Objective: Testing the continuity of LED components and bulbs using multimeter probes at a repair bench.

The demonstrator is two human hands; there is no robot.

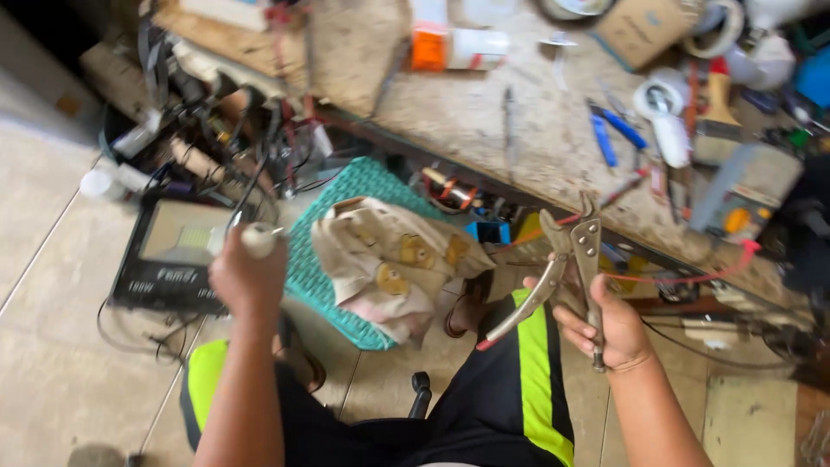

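Note:
My left hand (246, 278) is closed around a small white rounded object (259, 239) with a short metal tip, held above a black floodlight (173, 255) on the floor. My right hand (601, 324) grips silver locking pliers (566, 268) by one handle; the other handle, with a red tip, swings open down to the left. The pliers' jaws point up toward the workbench edge. My knees in black shorts with neon-yellow stripes (536, 372) are below.
A teal woven stool (346, 251) with a crumpled beige cloth (393, 259) stands between my hands. A cluttered wooden workbench (484, 121) runs across the top with blue-handled pliers (614, 130), tape rolls, a multimeter (743, 195) and red wire. Tangled cables lie upper left.

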